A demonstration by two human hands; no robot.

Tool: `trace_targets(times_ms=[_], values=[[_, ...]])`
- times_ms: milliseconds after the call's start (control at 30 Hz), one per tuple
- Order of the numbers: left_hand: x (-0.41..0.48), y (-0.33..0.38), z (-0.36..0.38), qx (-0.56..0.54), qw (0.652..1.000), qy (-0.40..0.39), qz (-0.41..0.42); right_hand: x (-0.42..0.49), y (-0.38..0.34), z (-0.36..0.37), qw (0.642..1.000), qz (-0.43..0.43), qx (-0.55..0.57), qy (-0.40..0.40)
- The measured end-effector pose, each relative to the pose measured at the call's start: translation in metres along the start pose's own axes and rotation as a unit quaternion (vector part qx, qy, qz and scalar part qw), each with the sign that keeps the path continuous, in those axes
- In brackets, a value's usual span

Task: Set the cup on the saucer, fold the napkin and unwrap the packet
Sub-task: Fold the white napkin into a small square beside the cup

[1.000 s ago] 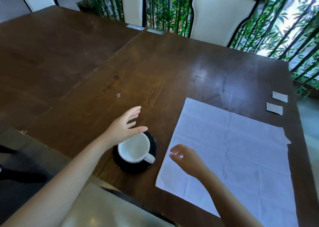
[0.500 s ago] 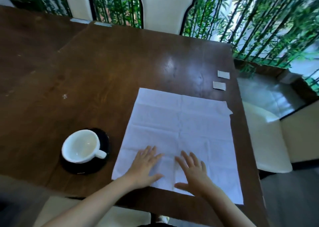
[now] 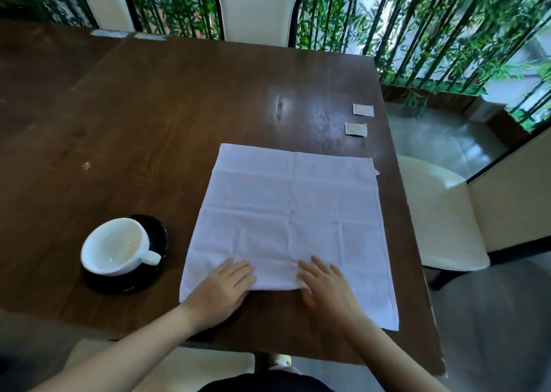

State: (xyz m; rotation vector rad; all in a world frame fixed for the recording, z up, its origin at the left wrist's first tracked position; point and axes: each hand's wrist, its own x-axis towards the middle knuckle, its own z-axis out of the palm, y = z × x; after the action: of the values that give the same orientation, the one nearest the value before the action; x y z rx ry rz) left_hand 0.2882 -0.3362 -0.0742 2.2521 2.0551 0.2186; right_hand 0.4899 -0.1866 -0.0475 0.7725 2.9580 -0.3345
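Note:
A white cup (image 3: 114, 245) stands on a black saucer (image 3: 158, 233) at the near left of the dark wooden table (image 3: 179, 108), its handle pointing right. To its right a white napkin (image 3: 292, 209) lies spread open and creased. My left hand (image 3: 222, 290) and my right hand (image 3: 328, 290) rest side by side on its near edge, fingers on top and thumbs at the edge. Between them the edge is drawn up off the table. Two small pale packets (image 3: 363, 110) (image 3: 355, 129) lie beyond the napkin, near the table's right edge.
A white chair (image 3: 256, 7) stands at the far side of the table and another (image 3: 441, 212) at its right side. Bamboo plants fill the background. The table's right edge runs close beside the napkin.
My left hand left the cup and both hands came onto the napkin's near edge, which has since lifted between them. The view swung right, so the cup now sits at the left.

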Motion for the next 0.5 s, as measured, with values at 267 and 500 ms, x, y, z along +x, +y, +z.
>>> trace_targets(times_ms=[267,500], values=[[0.023,-0.013,-0.043,-0.039,0.980,0.115,-0.159,0.026,0.012,-0.025,0.996,0.080,0.044,-0.010],[0.086,-0.049,-0.104,-0.035,0.972,0.118,-0.202,0.067,0.042,-0.071,0.999,0.040,-0.008,-0.013]])
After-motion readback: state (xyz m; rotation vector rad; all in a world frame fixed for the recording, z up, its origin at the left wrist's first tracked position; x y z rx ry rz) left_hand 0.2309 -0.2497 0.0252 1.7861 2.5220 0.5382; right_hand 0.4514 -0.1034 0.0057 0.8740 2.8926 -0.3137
